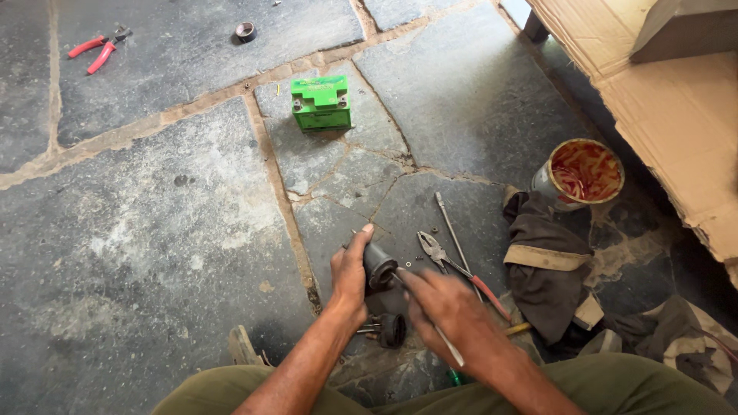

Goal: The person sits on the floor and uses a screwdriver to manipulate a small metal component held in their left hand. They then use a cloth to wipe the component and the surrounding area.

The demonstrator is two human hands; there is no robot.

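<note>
Fingers of the left hand (pixel 350 269) wrap a small dark cylindrical motor housing (pixel 378 265), held just above the stone floor (pixel 154 230). The right hand (pixel 450 311) pinches a thin screwdriver (pixel 446 346) into its end. Rigid, compact, probably greasy; best gripped around the barrel, pliers (pixel 453 265) lying just right of it.

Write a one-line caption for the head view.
Left hand holds a dark cylinder while the right hand works a thin tool into it, pliers alongside on the stone floor.

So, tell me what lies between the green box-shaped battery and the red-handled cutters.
Only bare grey stone floor separates green battery from cutters, in the head view.
</note>
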